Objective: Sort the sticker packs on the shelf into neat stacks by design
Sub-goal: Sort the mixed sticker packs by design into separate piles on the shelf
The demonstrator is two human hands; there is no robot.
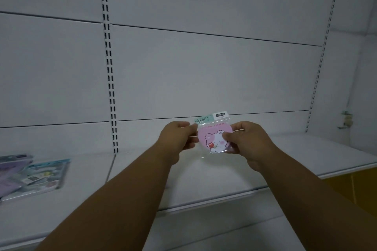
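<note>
I hold a pink sticker pack [212, 138] with a white cartoon bear and a green header card in front of me, above the white shelf [214, 181]. My left hand [179, 138] pinches its left edge. My right hand [244, 140] grips its right side, thumb over the bear's face. The pack stands upright in its clear sleeve, clear of the shelf surface. At the far left of the shelf lie other sticker packs: a teal-edged pack [44, 177] and purple packs [10, 171], overlapping loosely.
White back panels and two slotted uprights [111, 87] rise behind the shelf. The shelf's front lip [224, 199] runs below my forearms. A wall socket [345, 120] sits at the right, with a yellow surface [350, 187] below the shelf edge.
</note>
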